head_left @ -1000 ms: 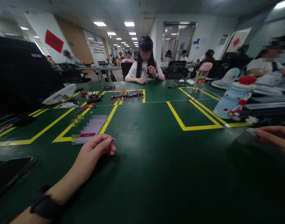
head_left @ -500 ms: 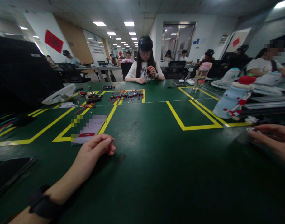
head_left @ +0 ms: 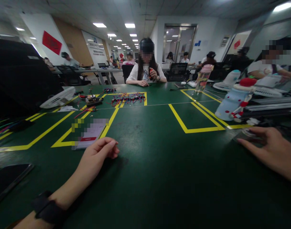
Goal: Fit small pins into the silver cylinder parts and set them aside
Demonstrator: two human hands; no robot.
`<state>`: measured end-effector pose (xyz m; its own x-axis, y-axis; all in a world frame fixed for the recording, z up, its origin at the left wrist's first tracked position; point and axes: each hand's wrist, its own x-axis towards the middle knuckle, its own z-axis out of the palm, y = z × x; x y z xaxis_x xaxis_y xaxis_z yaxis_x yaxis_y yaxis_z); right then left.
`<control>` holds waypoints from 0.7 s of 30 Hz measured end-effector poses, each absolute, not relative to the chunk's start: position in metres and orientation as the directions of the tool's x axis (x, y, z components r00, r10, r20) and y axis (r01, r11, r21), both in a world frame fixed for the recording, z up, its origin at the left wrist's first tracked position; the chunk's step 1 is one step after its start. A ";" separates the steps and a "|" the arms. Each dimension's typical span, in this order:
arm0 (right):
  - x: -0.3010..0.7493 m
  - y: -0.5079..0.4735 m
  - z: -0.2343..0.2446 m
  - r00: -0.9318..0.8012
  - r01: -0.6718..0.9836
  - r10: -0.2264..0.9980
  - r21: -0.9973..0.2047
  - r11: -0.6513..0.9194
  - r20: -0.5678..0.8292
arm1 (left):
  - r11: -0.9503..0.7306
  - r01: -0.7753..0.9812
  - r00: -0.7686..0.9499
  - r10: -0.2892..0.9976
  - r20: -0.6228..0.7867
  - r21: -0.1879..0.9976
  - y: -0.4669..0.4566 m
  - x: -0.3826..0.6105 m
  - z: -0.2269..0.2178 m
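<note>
My left hand (head_left: 99,154) rests on the green table (head_left: 147,165), fingers loosely curled, nothing visible in them. It lies just right of a white card with a red stripe (head_left: 90,135); a black band is on that wrist. My right hand (head_left: 270,148) reaches across the table at the right, fingers wrapped over a small flat dark object (head_left: 245,136) with a pale round part beneath them.
Yellow tape lines (head_left: 197,129) mark boxes on the table. A pile of coloured wires (head_left: 128,98) and a white fan (head_left: 56,98) lie farther off. A blue bottle with a red cap (head_left: 232,101) and a phone (head_left: 7,178) are nearby. A person (head_left: 146,68) sits opposite.
My right hand has come further into view from the right edge and now covers the small dark object. The left hand has stayed put. The view shifted slightly.
</note>
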<state>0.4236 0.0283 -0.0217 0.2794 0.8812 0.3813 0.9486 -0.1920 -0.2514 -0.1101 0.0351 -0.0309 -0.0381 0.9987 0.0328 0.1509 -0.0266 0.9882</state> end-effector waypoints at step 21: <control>0.200 0.026 -0.041 -0.477 0.395 0.838 -0.788 0.472 0.263 | -0.158 0.496 0.147 0.984 0.097 0.854 0.025 -0.082 -0.009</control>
